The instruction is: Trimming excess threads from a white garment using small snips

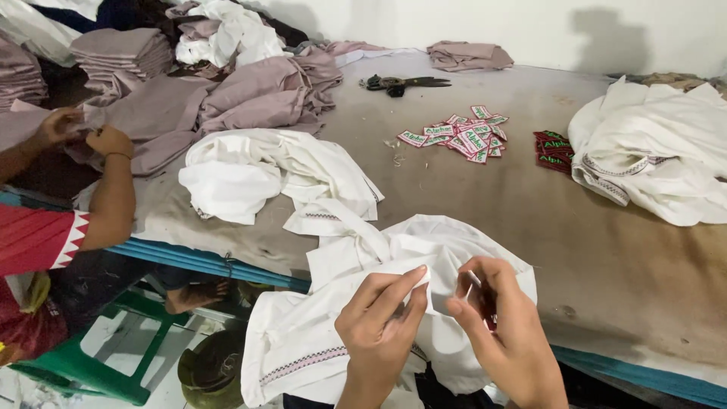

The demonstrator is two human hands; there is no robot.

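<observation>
Left hand (379, 318) pinches the white shirt (303, 341) fold taut; right hand (503, 326) grips a small label, best kept flat against the cloth.

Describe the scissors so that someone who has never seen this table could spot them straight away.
Start at the wide brown-covered table and look to its far edge, near the white wall. The scissors lie flat there, between the heap of mauve garments and a small folded mauve piece. They are the only dark, hard thing among cloth and the scattered woven labels.
</observation>
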